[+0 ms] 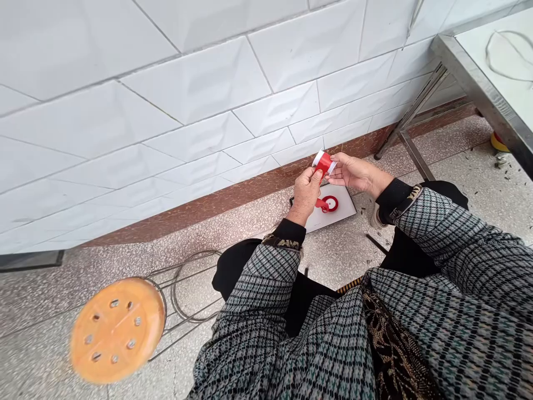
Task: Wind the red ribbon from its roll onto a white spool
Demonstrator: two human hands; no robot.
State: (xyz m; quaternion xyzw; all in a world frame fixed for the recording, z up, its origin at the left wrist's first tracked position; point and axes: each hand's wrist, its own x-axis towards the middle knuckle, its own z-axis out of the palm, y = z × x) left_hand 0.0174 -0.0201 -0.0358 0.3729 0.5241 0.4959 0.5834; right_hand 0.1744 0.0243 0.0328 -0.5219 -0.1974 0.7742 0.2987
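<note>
A small white cylinder wrapped with a red band point(323, 161) is held up before me, tilted; whether it is a cup or a spool I cannot tell. My left hand point(307, 194) grips it from the left, with the thumb on the red part. At its right end, the fingers of my right hand point(353, 171) curve around the white edge, partly hidden. Below them, a ring-shaped roll of red ribbon point(335, 203) lies on a white flat panel with a dark edge point(345, 206) on the floor. Loose red ribbon shows just left of the roll.
An orange round stool point(119, 344) with wire legs lies on its side at the lower left. A metal-framed table point(474, 75) stands at the right, with a yellow and red roll point(498, 143) beneath it. The tiled wall point(208, 83) rises ahead. Dark scraps litter the speckled floor.
</note>
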